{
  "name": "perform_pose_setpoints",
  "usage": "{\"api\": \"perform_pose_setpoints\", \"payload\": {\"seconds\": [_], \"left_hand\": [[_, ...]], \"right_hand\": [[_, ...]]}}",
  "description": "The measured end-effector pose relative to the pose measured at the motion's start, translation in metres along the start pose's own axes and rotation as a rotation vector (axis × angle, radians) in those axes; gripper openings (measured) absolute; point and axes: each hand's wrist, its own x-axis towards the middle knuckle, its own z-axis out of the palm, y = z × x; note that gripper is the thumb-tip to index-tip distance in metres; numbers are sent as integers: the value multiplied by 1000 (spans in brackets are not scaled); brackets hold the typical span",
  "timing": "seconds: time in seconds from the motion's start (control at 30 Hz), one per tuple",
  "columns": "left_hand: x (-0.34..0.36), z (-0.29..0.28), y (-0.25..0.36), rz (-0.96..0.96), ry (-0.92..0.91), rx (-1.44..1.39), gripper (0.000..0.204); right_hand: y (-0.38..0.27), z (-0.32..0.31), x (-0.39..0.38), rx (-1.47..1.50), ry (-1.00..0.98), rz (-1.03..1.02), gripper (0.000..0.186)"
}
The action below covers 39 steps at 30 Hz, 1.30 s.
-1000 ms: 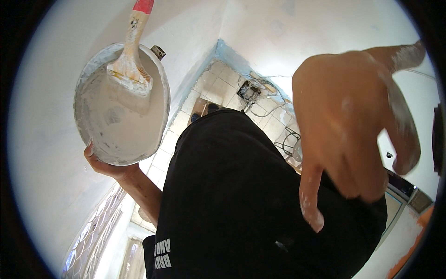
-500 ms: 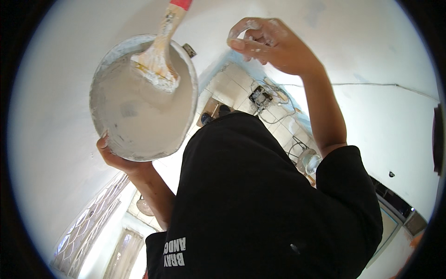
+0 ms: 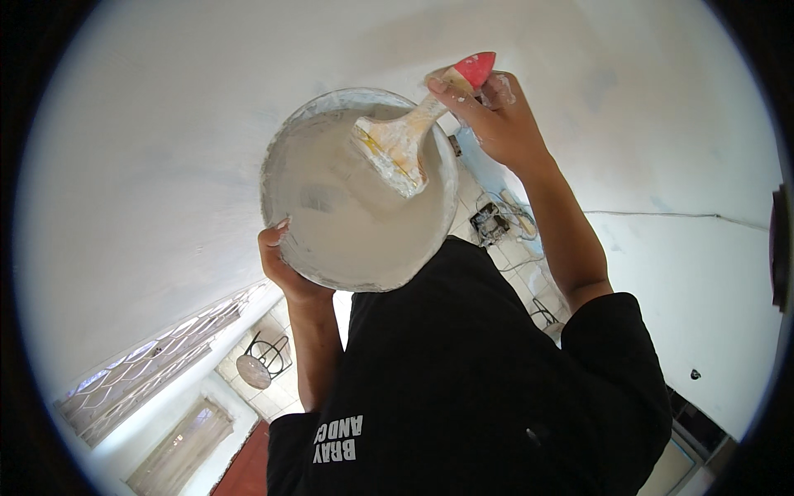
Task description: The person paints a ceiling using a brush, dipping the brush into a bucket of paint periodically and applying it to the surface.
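My left hand (image 3: 291, 269) grips a round paint bucket (image 3: 266, 178) by its lower left rim, with the thumb over the edge. Off-white paint (image 3: 347, 231) fills the bucket's mouth in view. A wide paintbrush (image 3: 397, 142) slants down into it, its bristle end against the paint and its red-tipped handle leaning out over the upper right rim. The fingers of my right hand (image 3: 496, 120), smeared with white, are closed round that handle near the red tip.
A pale, patchy wall (image 3: 165, 165) rises close in front. Below are a tiled floor with a black box (image 3: 490, 223) among loose cables and a round stool (image 3: 255, 370). A thin cable (image 3: 662, 213) runs along the right wall; a window grille (image 3: 157, 364) is at lower left.
My right hand, empty before, has come to the brush handle and closed on it. The handle has tipped over to the right. In the view, bucket and left hand have shifted right.
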Motion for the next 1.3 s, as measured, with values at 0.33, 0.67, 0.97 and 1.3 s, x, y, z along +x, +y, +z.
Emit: {"api": "perform_pose_setpoints", "payload": {"seconds": [0.33, 0.67, 0.97, 1.3], "left_hand": [[3, -22, -15, 208, -7, 274, 31], [14, -8, -13, -183, -122, -10, 43], [6, 2, -11, -161, -160, -49, 47], [7, 8, -14, -156, -128, -11, 49]], "right_hand": [[-60, -9, -6, -56, -17, -88, 28], [-73, 19, -33, -562, -592, -860, 23], [-84, -23, -26, -578, -646, -723, 34], [-85, -18, -43, -495, -850, -808, 28]]}}
